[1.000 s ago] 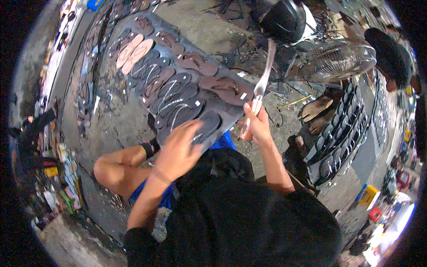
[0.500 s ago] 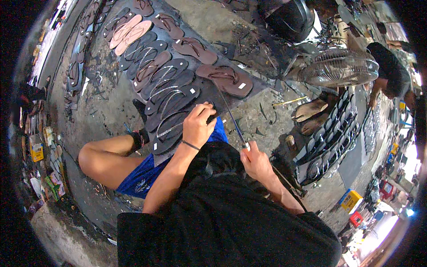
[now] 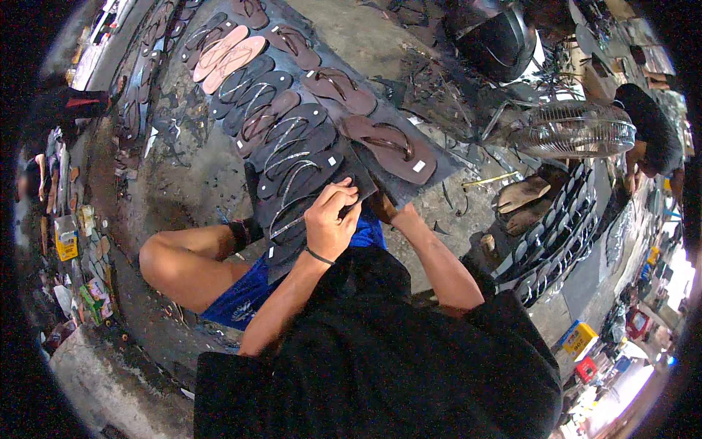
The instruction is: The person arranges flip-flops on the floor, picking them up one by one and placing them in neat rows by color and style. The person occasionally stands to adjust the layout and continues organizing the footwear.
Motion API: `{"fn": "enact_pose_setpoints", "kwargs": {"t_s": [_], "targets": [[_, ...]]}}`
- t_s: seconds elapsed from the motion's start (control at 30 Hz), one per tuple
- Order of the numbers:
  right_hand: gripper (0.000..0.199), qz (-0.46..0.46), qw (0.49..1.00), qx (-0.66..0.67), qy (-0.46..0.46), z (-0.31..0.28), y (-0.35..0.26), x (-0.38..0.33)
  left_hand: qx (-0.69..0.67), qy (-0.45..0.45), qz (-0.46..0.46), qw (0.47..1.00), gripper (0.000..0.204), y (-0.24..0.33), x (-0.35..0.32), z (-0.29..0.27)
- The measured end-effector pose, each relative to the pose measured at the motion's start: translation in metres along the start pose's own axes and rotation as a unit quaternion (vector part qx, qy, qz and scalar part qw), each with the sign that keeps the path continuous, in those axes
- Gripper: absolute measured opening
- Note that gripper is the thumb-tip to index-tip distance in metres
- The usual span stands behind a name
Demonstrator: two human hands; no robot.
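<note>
My left hand [image 3: 330, 223], with a dark band at its wrist, has its fingers curled and pinching the near edge of a dark flat piece [image 3: 357, 175] that looks like a sheet of rubber. Close to the right edge of that piece is my right hand [image 3: 386, 208]. It is in shadow and its fingers are mostly hidden, so what it holds does not show. Just beyond both hands lies a brown flip-flop [image 3: 384, 143] with a white sticker. To the left of my left hand are black flip-flops [image 3: 298, 175] with glittery straps.
Pink flip-flops [image 3: 232, 58] and more brown ones [image 3: 340, 88] lie farther off on the dark mat. A fan [image 3: 574, 130] stands at right, near wooden foot forms [image 3: 521, 196] and rows of grey straps or soles [image 3: 552, 230]. Another person [image 3: 647, 132] bends at far right.
The long thin tool with a white handle in my right hand no longer shows. That hand has moved up and left to the dark piece, which is now more visible. The view has shifted slightly.
</note>
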State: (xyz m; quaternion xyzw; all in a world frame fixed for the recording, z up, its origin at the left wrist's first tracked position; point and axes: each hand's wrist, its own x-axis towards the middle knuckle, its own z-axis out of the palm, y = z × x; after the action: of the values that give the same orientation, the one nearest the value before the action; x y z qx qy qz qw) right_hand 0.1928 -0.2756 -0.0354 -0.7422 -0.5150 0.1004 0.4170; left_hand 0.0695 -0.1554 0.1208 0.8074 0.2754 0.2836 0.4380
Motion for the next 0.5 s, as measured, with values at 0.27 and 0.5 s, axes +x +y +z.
{"fn": "enact_pose_setpoints", "kwargs": {"t_s": [0.27,0.5], "targets": [[0.025,0.024,0.998,-0.036,0.053,0.043,0.013,0.027,-0.026,0.007,-0.009,1.000,0.016,0.013,0.010,-0.014],[0.026,0.103,0.993,0.051,0.016,0.057,0.036,0.061,-0.021,0.013,-0.011,1.000,0.014,0.028,0.019,-0.030]]}}
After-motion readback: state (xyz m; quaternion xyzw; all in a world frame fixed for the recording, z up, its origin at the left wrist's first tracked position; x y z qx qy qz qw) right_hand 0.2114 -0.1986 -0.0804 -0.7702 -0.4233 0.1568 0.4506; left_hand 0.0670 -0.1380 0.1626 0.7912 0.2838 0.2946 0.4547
